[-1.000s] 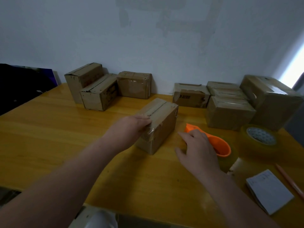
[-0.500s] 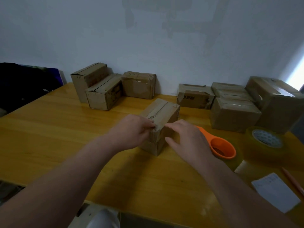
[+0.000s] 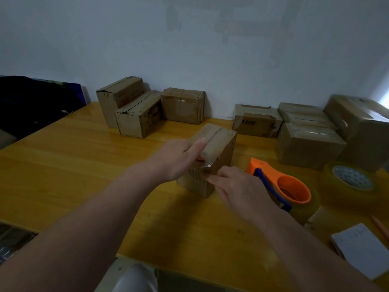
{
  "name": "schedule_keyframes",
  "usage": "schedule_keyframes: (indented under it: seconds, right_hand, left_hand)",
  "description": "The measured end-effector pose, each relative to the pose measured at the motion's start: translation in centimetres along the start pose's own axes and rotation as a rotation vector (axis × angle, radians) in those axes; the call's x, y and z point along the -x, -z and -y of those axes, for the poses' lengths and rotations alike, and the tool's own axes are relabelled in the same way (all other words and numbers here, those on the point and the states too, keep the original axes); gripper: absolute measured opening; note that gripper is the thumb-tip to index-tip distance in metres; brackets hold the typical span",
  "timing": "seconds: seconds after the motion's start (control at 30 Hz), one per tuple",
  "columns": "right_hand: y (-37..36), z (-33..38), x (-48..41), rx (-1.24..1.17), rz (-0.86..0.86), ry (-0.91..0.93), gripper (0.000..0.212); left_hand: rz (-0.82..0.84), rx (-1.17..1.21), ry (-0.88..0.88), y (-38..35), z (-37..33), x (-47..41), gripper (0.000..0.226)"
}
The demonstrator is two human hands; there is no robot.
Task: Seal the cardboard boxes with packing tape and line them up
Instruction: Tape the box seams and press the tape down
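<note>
Taping is finishing on the small cardboard box (image 3: pixel 219 142) sitting mid-table; left hand (image 3: pixel 179 159) is gripping its near end, thumb on top; right hand (image 3: pixel 237 186), fingers straight, is pressing the tape end (image 3: pixel 207 166) flat; next, probably, lining it up with the boxes by the wall (image 3: pixel 136 121).

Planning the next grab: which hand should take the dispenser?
Right, probably. The right hand lies just beside the dispenser, while the left hand holds the box, farther from it.
</note>
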State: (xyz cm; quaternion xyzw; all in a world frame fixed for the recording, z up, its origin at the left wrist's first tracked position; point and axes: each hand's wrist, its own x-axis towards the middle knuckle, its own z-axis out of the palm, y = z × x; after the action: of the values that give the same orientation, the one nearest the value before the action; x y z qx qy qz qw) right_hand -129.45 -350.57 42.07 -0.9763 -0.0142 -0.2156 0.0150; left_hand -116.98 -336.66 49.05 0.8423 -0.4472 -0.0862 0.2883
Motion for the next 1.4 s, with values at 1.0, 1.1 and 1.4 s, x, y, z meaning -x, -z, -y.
schedule_keyframes:
  seconds: [1.0, 1.1, 1.4]
  right_hand:
    - [0.7, -3.1, -0.7, 0.130, -0.020, 0.131, 0.063]
    - [1.1, -3.5, -0.8, 0.114, -0.036, 0.139, 0.052]
    - [1.1, -0.4, -2.2, -0.076, -0.147, -0.115, 0.041]
  left_hand:
    - [-0.142, -0.382, -0.275, -1.3, 1.8, 0.1, 0.021]
    - [-0.162, -0.364, -0.257, -1.5, 1.6, 0.1, 0.023]
    - [-0.281, -0.140, -0.243, -2.4, 1.0, 0.3, 0.022]
